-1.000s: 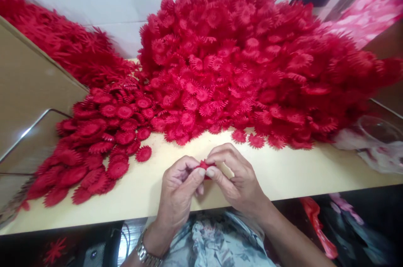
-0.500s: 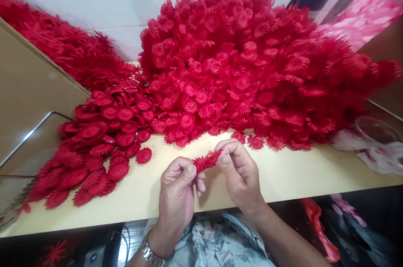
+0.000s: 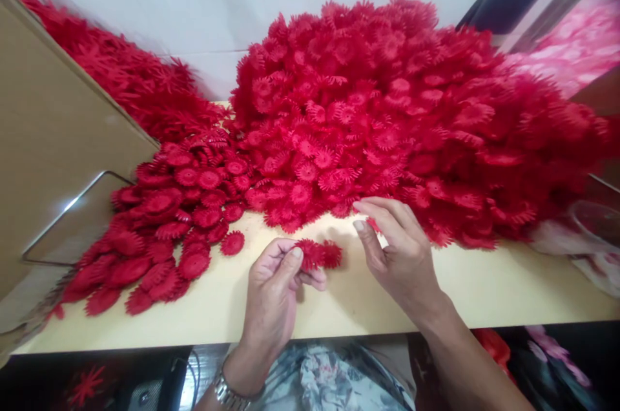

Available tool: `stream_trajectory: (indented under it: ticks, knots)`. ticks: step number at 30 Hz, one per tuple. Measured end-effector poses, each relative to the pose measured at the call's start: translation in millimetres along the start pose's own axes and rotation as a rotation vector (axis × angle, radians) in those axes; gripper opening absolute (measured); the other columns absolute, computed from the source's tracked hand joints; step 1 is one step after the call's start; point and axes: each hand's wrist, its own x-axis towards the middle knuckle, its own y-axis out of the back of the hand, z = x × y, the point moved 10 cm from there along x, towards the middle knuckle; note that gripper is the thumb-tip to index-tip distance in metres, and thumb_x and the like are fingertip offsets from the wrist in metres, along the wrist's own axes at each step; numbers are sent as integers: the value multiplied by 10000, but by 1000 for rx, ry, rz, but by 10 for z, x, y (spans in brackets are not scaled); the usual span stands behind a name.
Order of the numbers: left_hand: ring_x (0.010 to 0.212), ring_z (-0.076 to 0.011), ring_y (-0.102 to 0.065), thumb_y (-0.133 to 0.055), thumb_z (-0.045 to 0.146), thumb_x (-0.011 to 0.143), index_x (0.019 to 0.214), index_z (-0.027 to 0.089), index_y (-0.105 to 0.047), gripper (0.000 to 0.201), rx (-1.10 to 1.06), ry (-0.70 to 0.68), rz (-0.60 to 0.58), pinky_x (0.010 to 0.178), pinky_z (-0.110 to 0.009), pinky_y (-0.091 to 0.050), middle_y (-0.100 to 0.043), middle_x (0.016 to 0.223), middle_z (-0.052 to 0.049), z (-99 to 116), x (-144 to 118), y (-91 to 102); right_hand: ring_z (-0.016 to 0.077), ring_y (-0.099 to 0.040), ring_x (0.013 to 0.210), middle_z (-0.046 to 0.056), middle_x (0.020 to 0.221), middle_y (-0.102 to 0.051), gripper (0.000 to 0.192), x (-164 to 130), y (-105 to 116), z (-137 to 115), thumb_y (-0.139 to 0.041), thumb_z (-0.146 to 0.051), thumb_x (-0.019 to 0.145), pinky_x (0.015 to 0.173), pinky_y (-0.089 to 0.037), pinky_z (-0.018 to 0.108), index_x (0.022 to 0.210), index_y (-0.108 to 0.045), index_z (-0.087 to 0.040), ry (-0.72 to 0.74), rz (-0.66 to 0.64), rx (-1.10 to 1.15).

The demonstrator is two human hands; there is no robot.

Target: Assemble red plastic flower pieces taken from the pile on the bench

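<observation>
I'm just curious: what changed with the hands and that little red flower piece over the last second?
The right hand let go and moved toward the big red pile. The left hand now holds the red flower pieces alone, spread apart. The small pile and table look unchanged.

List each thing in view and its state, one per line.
left hand: pinching the red flower pieces
red flower pieces: held just above the table
right hand: open, fingers at the big pile's edge
big pile: heaped, loose
smaller pile: spread flat on the table
wristwatch: on left wrist
</observation>
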Motion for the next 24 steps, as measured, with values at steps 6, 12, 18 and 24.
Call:
stream_trajectory:
  ticks: [6, 12, 18, 24]
  knots:
    - [543, -126, -580, -584, 210, 789, 682, 139, -608, 131, 19, -66, -78, 533, -231, -470, -622, 568, 0, 14, -38, -91, 121, -547, 589, -10, 639, -561, 70, -153, -465, -140, -552, -224, 825, 580, -444, 249, 772, -564, -179, -244, -367, 483]
    - [589, -125, -576, -633, 218, 758, 841, 169, -639, 97, -2, -58, -140, 596, -250, -476, -651, 682, -4, -58, -57, -125, 109, -533, 547, -19, 582, -542, 199, -227, -486, -94, -508, -213, 849, 577, -439, 244, 654, -538, -185, -337, -298, 517]
    - [465, -112, -533, -668, 174, 697, 629, 143, -649, 78, -28, -87, -30, 474, -224, -430, -599, 518, 7, -19, -27, -40, 128, -569, 619, 2, 607, -587, 246, -237, -497, -176, -460, -233, 881, 649, -461, 264, 672, -581, -185, -277, -351, 577]
    - [400, -79, -470, -694, 183, 644, 618, 157, -622, 81, -20, -37, 74, 388, -186, -358, -572, 513, 31, -32, -34, 68, 136, -587, 698, 30, 745, -616, 132, -234, -375, -51, -507, -214, 856, 632, -450, 243, 846, -631, -173, -275, -263, 481]
